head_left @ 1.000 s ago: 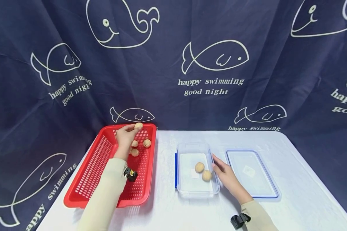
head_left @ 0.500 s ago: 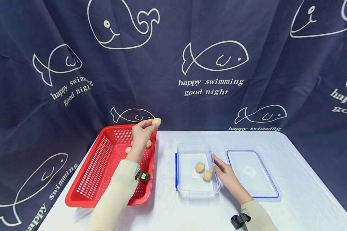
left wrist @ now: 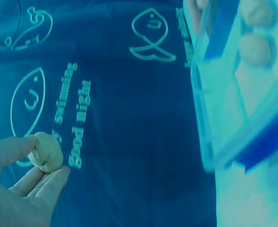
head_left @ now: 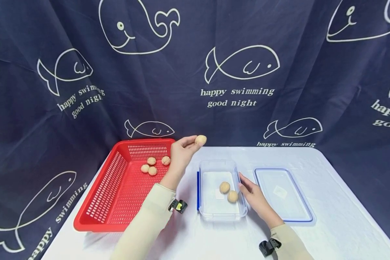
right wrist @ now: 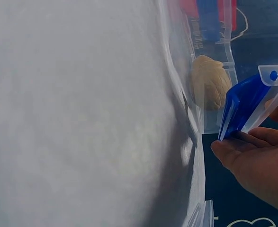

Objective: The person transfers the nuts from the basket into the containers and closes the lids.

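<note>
My left hand (head_left: 181,153) pinches a walnut (head_left: 200,140) between thumb and fingertips, raised between the red basket and the clear box. The left wrist view shows that walnut (left wrist: 47,152) at the fingertips, apart from the box. Two walnuts (head_left: 224,187) lie inside the clear plastic box (head_left: 211,216). At the box's right side, my right hand (head_left: 256,198) holds the wall. Its fingers (right wrist: 252,146) are at the blue latch (right wrist: 245,106) in the right wrist view. Several walnuts (head_left: 152,170) sit near the back of the red basket (head_left: 99,227).
A clear lid with a blue seal (head_left: 284,195) lies flat to the right of the box. Everything stands on a white-covered table (head_left: 195,242). Behind it hangs a dark blue curtain (head_left: 188,72) with fish drawings.
My left hand has carried the walnut rightward from above the basket, past its right rim towards the box. The walnuts in the basket have come into fuller view. My right hand stays put.
</note>
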A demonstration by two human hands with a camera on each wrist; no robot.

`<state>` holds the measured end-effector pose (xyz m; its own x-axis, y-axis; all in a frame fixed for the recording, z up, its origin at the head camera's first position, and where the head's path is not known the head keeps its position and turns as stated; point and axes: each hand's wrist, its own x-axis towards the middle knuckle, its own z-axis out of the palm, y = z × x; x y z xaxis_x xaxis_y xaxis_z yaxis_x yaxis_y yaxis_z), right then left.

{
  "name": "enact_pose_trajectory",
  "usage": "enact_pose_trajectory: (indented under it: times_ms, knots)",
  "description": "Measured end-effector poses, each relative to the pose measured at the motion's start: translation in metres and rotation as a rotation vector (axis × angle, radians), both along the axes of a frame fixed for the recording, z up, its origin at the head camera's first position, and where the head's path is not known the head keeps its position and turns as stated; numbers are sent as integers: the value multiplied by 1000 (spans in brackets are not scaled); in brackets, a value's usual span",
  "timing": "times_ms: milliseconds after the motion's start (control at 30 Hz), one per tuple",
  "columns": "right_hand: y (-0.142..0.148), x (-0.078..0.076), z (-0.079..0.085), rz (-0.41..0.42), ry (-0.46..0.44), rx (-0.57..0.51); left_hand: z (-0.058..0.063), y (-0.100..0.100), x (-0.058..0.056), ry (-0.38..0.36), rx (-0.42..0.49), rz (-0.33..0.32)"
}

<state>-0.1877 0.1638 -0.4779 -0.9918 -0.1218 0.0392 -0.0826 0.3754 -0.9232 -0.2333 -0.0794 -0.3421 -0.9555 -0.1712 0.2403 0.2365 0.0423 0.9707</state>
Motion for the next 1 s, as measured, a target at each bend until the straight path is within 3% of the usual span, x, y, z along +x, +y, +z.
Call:
enact_pose_trajectory:
  times_ms: [233, 433, 1000]
  knots:
    - [1, -1, -1, -3, -2, -6, -12, 27, 11, -37, 8, -75]
    - [1, 0, 1, 1, -22, -3, -32, 45, 15, -61, 4, -104]
    - [-1, -2, -2, -2, 3, 9, -96, 63, 9, -205, -201, -27]
